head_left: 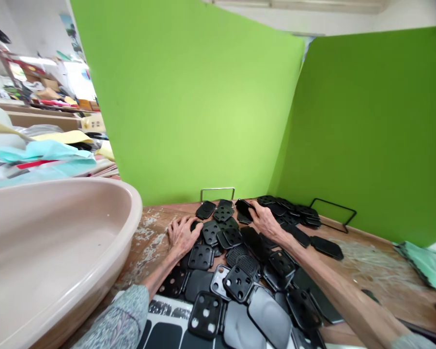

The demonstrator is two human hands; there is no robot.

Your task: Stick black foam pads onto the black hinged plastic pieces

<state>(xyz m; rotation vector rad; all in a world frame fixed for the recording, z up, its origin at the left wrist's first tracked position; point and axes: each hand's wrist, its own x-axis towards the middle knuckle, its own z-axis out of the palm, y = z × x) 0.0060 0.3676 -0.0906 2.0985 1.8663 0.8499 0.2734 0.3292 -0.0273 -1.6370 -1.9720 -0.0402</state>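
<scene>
Many black hinged plastic pieces, like small flat folding cases, lie in a loose pile; one open piece with round holes (205, 314) is near the front. My left hand (183, 236) rests at the pile's left edge, fingers apart and bent onto the table, with a black piece (194, 225) by the thumb and index finger. At the back of the pile, my right hand (264, 220) grips a flat black piece (243, 207) between thumb and fingers, tilted above others. Smooth grey covers (269, 315) show nearest me.
A large beige basin (131, 213) stands at left. Green panels (189, 106) wall off the back and right, with wire bookends (349, 220) at their foot. More black pieces (305, 215) are stacked at back right. A green cloth (427, 266) lies far right on the worn wooden table (378, 266).
</scene>
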